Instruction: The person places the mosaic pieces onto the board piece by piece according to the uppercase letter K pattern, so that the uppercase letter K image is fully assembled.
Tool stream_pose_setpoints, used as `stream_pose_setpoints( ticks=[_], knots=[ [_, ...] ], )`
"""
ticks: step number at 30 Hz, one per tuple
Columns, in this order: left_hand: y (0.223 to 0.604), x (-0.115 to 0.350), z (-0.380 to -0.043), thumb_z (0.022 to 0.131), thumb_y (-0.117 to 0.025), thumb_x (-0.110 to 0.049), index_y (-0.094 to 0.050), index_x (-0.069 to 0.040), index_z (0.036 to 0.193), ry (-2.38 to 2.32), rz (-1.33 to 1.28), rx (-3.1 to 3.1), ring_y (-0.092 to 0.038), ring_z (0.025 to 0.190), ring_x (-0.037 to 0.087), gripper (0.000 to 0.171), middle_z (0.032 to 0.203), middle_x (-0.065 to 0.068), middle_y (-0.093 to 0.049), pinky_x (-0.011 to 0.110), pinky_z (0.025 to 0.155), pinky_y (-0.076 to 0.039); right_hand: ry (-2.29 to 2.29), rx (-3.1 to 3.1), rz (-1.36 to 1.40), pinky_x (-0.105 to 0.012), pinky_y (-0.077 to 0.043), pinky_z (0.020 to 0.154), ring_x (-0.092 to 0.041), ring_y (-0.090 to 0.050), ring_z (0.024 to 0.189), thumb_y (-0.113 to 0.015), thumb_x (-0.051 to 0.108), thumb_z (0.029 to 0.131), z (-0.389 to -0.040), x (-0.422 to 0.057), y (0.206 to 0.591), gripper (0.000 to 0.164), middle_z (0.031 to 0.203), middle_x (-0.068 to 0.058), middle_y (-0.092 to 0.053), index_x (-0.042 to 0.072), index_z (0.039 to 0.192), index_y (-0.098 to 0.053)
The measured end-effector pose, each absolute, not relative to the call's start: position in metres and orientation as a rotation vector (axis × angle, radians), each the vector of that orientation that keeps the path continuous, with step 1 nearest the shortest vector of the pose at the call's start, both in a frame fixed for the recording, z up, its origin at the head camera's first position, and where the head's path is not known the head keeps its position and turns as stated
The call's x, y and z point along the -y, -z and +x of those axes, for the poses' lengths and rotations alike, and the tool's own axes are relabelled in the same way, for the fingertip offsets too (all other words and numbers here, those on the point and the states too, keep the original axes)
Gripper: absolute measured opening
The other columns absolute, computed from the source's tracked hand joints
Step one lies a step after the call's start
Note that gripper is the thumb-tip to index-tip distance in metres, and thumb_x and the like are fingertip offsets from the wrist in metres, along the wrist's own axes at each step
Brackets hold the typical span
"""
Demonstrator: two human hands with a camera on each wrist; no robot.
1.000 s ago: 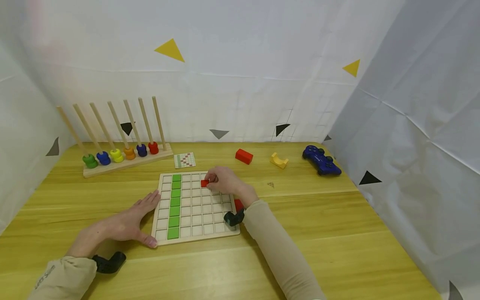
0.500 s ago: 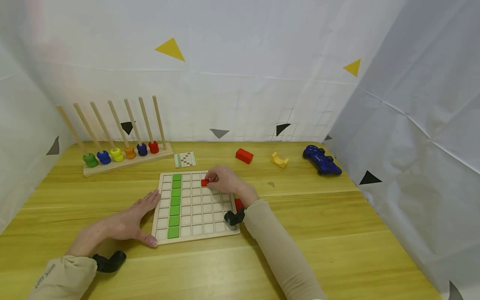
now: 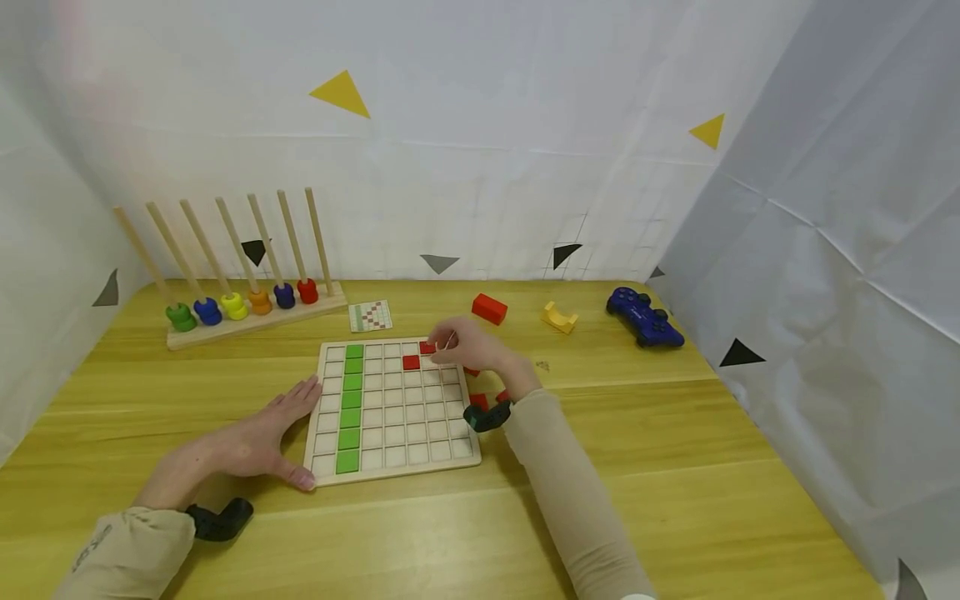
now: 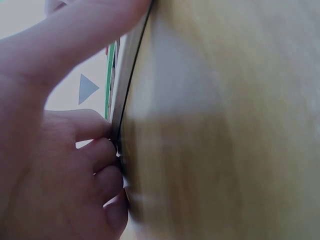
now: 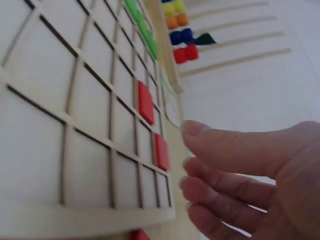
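Observation:
A wooden grid board (image 3: 393, 477) lies on the table, with a column of green tiles (image 3: 350, 399) near its left side. Two red tiles sit in its far rows, one red tile (image 3: 411, 362) nearer and another red tile (image 3: 427, 347) in the farthest row, partly behind my right fingers in the head view. My right hand (image 3: 476, 346) hovers over the far right corner; in the right wrist view its fingers are loosely bent, with nothing between thumb and fingertips. My left hand (image 3: 258, 437) rests against the board's left edge, fingers and thumb spread.
Loose red tiles (image 3: 479, 402) lie right of the board, partly hidden by my right arm. Behind it are a pattern card (image 3: 371, 316), a peg stand (image 3: 255, 321) with coloured beads, a red block (image 3: 490, 309), a yellow arch block (image 3: 559, 318) and a blue game controller (image 3: 645, 317).
My right hand has moved right and slightly away from the nearer red tile, leaving it uncovered. The farthest-row red tile and more loose tiles now show. The left hand stays put.

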State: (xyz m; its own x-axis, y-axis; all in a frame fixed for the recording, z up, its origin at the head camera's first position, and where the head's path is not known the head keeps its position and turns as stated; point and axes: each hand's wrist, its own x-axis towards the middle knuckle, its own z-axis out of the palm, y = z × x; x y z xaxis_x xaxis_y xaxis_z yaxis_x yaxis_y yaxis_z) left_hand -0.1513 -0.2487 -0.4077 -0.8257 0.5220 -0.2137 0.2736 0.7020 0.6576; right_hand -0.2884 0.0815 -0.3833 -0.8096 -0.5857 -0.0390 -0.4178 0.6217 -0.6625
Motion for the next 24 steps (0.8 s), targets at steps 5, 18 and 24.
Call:
stream_pose_setpoints(
  ticks=[5, 18, 24],
  knots=[
    [0.406, 0.249, -0.152, 0.068, -0.088, -0.048, -0.007, 0.006, 0.157, -0.874, 0.609, -2.523, 0.006, 0.151, 0.048, 0.132, 0.165, 0.026, 0.005, 0.068, 0.118, -0.002, 0.923, -2.6, -0.75, -0.03, -0.056, 0.077, -0.022, -0.062, 0.097, -0.076, 0.019, 0.09, -0.29, -0.099, 0.373, 0.029, 0.106, -0.005, -0.068, 0.006, 0.115, -0.07],
    [0.406, 0.249, -0.152, 0.067, -0.089, -0.046, -0.007, 0.006, 0.158, -0.885, 0.599, -2.509, 0.007, 0.151, 0.048, 0.133, 0.165, 0.026, 0.006, 0.069, 0.117, -0.002, 0.895, -2.611, -0.755, -0.04, -0.054, 0.091, -0.029, -0.062, 0.103, -0.076, 0.015, 0.089, -0.291, -0.144, 0.363, 0.039, 0.12, -0.02, -0.067, -0.002, 0.123, -0.066],
    [0.407, 0.247, -0.153, 0.068, -0.089, -0.046, -0.007, 0.005, 0.158, -0.879, 0.602, -2.508, 0.006, 0.151, 0.048, 0.132, 0.165, 0.026, 0.005, 0.069, 0.117, -0.002, 0.945, -2.583, -0.712, -0.04, -0.054, 0.091, -0.027, -0.062, 0.104, -0.077, 0.018, 0.089, -0.295, -0.163, 0.373, 0.042, 0.121, -0.018, -0.066, 0.001, 0.126, -0.066]
  ],
)
